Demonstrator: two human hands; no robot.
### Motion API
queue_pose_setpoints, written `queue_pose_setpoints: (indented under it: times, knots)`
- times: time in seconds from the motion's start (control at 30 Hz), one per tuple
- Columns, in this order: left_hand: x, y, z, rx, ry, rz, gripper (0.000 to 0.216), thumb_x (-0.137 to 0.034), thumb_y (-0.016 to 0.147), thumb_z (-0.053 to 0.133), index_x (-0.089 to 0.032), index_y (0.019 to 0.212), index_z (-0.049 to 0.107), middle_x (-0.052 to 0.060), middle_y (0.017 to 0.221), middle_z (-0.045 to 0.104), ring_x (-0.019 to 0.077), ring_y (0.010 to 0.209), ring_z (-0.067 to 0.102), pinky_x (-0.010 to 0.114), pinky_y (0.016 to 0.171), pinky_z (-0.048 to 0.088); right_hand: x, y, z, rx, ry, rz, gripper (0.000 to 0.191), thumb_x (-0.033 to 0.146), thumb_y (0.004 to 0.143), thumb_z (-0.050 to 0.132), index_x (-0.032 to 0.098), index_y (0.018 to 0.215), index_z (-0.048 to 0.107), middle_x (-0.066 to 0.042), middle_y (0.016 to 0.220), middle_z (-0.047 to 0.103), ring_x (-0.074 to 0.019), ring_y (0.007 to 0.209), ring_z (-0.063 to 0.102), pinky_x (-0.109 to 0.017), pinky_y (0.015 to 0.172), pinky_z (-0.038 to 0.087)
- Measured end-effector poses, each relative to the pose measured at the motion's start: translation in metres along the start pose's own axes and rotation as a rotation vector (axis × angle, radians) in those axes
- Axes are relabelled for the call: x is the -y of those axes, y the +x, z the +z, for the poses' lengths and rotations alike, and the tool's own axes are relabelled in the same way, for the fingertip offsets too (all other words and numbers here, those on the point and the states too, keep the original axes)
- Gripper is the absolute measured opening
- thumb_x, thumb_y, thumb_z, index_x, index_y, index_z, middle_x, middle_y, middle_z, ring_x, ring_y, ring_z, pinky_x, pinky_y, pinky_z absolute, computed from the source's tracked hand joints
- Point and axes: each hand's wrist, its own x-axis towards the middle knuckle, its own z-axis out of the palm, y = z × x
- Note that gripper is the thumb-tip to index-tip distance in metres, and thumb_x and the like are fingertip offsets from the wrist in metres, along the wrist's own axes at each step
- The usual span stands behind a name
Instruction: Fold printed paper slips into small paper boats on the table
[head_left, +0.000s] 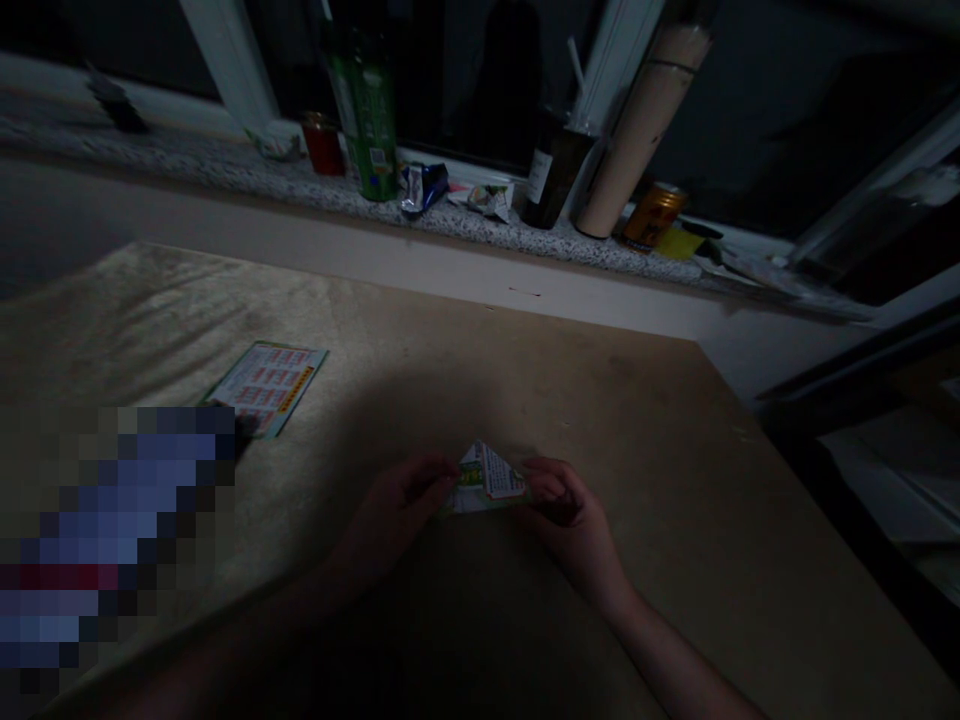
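A folded piece of printed paper point(487, 478) with a pointed top is between my two hands, low over the tabletop. My left hand point(409, 505) pinches its left end between thumb and fingers. At the right end, my right hand point(566, 510) grips the paper with its fingers curled. Green and white print shows on the folded faces. The light is dim, so the fingertips and lower edge are hard to make out.
A printed sheet point(270, 385) lies on the table point(637, 420) to the left, near a pixelated area. On the windowsill point(247, 185) stand a green bottle point(373, 130), a dark cup point(551, 175), a tall pinkish cylinder point(641, 130) and an orange can point(654, 217).
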Motion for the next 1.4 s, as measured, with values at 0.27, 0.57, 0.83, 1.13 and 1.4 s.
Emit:
queue_pose_setpoints:
  times: [0.27, 0.57, 0.83, 1.13, 1.4]
  knots:
    - [0.001, -0.001, -0.006, 0.102, 0.211, 0.078, 0.023, -0.034, 0.088, 0.043, -0.021, 0.097, 0.061, 0.002, 0.091, 0.067, 0.0195, 0.081, 0.061, 0.03, 0.073, 0.046, 0.007, -0.001, -0.011, 0.161, -0.644, -0.371, 0.025, 0.022, 0.081, 0.061, 0.023, 0.105, 0.064, -0.006, 0.092, 0.068, -0.0217, 0.086, 0.061, -0.038, 0.078, 0.045]
    - [0.003, -0.001, -0.016, 0.233, 0.767, 0.442, 0.039, -0.046, 0.083, 0.054, -0.018, 0.111, 0.057, 0.008, 0.105, 0.061, 0.0269, 0.096, 0.055, 0.042, 0.089, 0.037, 0.003, -0.001, -0.013, 0.253, -0.87, -0.532, 0.023, 0.027, 0.081, 0.064, 0.023, 0.103, 0.066, -0.005, 0.086, 0.068, -0.0199, 0.081, 0.058, -0.038, 0.079, 0.039]
    - [0.007, 0.001, -0.018, 0.26, 0.877, 0.486, 0.034, -0.039, 0.088, 0.049, -0.021, 0.117, 0.054, 0.006, 0.107, 0.059, 0.0252, 0.098, 0.052, 0.042, 0.09, 0.034, 0.003, 0.001, -0.012, 0.286, -0.92, -0.509, 0.017, 0.028, 0.082, 0.063, 0.026, 0.096, 0.071, -0.004, 0.083, 0.067, -0.0199, 0.081, 0.056, -0.037, 0.075, 0.04]
    - [0.002, 0.001, -0.023, 0.273, 0.916, 0.484, 0.034, -0.038, 0.087, 0.051, -0.023, 0.118, 0.054, 0.007, 0.104, 0.056, 0.0258, 0.097, 0.05, 0.041, 0.087, 0.037, 0.0, 0.001, -0.014, 0.289, -0.89, -0.5, 0.016, 0.026, 0.083, 0.062, 0.027, 0.096, 0.071, -0.004, 0.085, 0.065, -0.0203, 0.083, 0.055, -0.036, 0.075, 0.039]
    - [0.005, 0.003, -0.028, 0.313, 0.811, 0.461, 0.037, -0.039, 0.085, 0.054, -0.018, 0.116, 0.054, 0.008, 0.111, 0.056, 0.0251, 0.102, 0.05, 0.038, 0.09, 0.037, 0.002, 0.002, -0.013, 0.298, -0.889, -0.459, 0.016, 0.026, 0.085, 0.06, 0.026, 0.096, 0.071, -0.005, 0.086, 0.066, -0.0208, 0.084, 0.055, -0.037, 0.075, 0.04]
